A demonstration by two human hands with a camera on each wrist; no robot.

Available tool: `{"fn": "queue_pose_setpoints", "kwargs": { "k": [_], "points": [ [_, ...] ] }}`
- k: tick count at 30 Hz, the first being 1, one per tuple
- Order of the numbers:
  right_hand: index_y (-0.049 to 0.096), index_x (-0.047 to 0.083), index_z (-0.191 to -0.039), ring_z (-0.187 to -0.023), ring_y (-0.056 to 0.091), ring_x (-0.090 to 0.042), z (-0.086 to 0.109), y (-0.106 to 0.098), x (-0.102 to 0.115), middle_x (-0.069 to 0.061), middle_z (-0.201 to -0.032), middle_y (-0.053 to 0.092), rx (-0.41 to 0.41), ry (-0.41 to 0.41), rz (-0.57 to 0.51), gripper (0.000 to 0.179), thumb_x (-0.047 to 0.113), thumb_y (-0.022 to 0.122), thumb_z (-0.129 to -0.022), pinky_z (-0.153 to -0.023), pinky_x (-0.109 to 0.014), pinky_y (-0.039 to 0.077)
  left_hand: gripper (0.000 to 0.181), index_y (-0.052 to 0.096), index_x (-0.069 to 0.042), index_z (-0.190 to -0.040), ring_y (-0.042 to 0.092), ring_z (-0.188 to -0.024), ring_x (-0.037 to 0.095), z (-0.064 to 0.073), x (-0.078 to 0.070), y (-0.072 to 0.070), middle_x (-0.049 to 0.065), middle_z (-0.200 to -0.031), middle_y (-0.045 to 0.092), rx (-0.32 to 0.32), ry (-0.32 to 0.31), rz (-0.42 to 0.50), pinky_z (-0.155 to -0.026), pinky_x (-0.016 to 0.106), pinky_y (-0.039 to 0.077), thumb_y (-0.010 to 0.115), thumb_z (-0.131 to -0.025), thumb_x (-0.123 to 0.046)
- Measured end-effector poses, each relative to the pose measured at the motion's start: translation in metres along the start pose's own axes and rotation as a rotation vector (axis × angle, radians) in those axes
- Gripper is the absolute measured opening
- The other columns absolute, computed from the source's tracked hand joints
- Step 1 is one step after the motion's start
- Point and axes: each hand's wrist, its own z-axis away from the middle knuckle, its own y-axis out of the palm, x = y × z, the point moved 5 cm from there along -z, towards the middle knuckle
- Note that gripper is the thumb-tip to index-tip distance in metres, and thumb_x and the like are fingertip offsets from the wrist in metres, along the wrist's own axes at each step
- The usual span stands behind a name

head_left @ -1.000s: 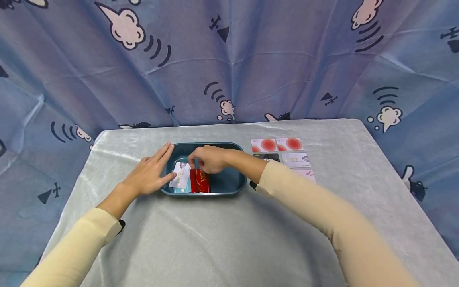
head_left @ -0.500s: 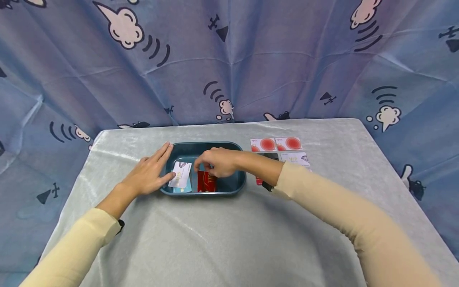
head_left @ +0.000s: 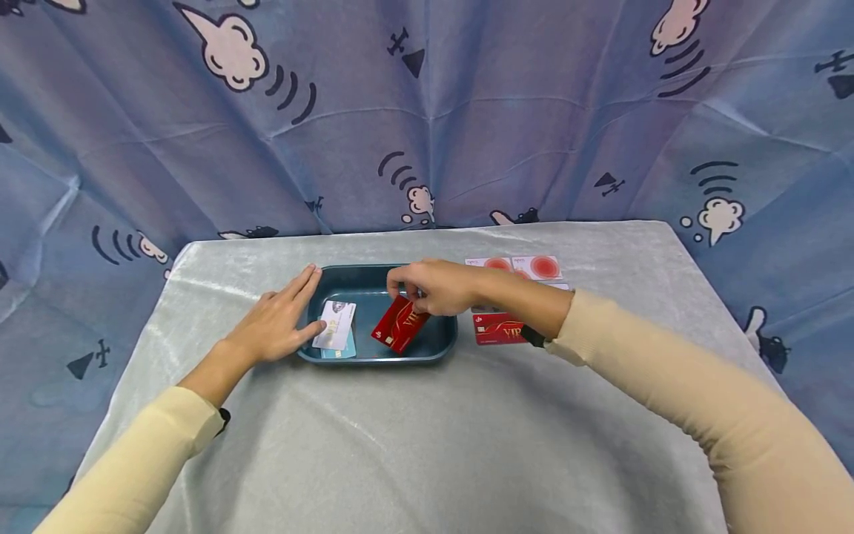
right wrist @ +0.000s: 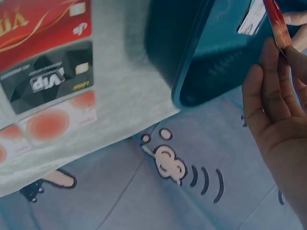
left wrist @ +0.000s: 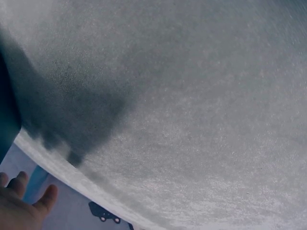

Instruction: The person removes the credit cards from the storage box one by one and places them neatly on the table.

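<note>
My right hand (head_left: 437, 287) pinches a red VIP card (head_left: 400, 324) by its upper right corner, tilted over the right half of a dark teal tray (head_left: 360, 361). In the right wrist view that red card (right wrist: 277, 21) shows nearly edge-on between thumb and fingers. My left hand (head_left: 280, 319) rests at the tray's left end with straight fingers, its thumb over a white card (head_left: 335, 324) inside. Under the white card a light blue card (head_left: 343, 351) sticks out. The left wrist view catches only part of the left hand (left wrist: 26, 201).
Right of the tray, cards lie in rows on the grey cloth: two with red circles (head_left: 537, 267) at the back, a red VIP card (head_left: 497, 329) in front, and a black VIP card (right wrist: 48, 76) between. My right forearm covers others. A patterned blue curtain (head_left: 427, 111) hangs behind the table.
My right hand has lifted the red card off the tray's floor and moved right with it, turning it aslant. Another red card outside came into view. My left hand stays put.
</note>
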Motion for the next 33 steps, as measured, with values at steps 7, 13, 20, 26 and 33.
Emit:
{"fn": "queue_pose_setpoints", "kwargs": {
  "k": [7,13,20,26,33],
  "points": [
    [0.057,0.012,-0.111,-0.086,0.061,-0.021,0.017,-0.016,-0.007,-0.005,-0.089,0.062,-0.054,0.01,0.009,0.024,-0.004,0.06,-0.093,-0.073,-0.028,0.055,0.085,0.012,-0.004,-0.16,0.027,-0.147,0.035,0.001,-0.002,-0.002,0.016,-0.166,0.011,-0.018,0.013,0.002,-0.104,0.066,0.032,0.055,-0.098,-0.044],
    [0.056,0.01,-0.111,-0.085,0.062,-0.024,0.036,-0.027,-0.013,-0.008,-0.093,0.063,-0.096,0.009,-0.017,0.025,-0.006,0.059,-0.092,-0.071,-0.029,0.057,0.085,0.012,-0.005,-0.16,0.027,-0.147,0.035,0.001,-0.002,-0.002,0.016,-0.165,0.012,-0.022,0.009,0.002,-0.104,0.066,0.031,0.055,-0.098,-0.044],
    [0.055,0.009,-0.112,-0.09,0.065,-0.027,0.056,-0.034,-0.029,-0.012,-0.102,0.064,-0.112,0.045,-0.055,0.027,-0.007,0.062,-0.091,-0.074,-0.035,0.059,0.086,0.009,-0.006,-0.16,0.026,-0.148,0.035,0.001,-0.001,-0.001,0.016,-0.166,0.01,-0.003,0.002,-0.001,-0.105,0.066,0.03,0.054,-0.099,-0.044],
    [0.054,0.008,-0.114,-0.086,0.067,-0.025,0.071,-0.034,-0.043,-0.012,-0.103,0.063,-0.125,0.094,-0.098,0.029,-0.006,0.064,-0.091,-0.072,-0.034,0.059,0.085,0.008,-0.006,-0.16,0.026,-0.148,0.034,0.001,0.0,-0.001,0.015,-0.166,0.009,-0.002,0.005,-0.007,-0.105,0.066,0.03,0.054,-0.099,-0.044],
    [0.057,0.007,-0.114,-0.09,0.063,-0.025,0.088,-0.03,-0.058,-0.009,-0.1,0.064,-0.16,0.081,-0.098,0.029,-0.005,0.067,-0.09,-0.075,-0.034,0.058,0.086,0.007,-0.007,-0.161,0.025,-0.148,0.035,0.001,0.0,0.0,0.014,-0.166,0.008,0.004,-0.005,-0.002,-0.106,0.067,0.029,0.053,-0.099,-0.045]
  ]
}}
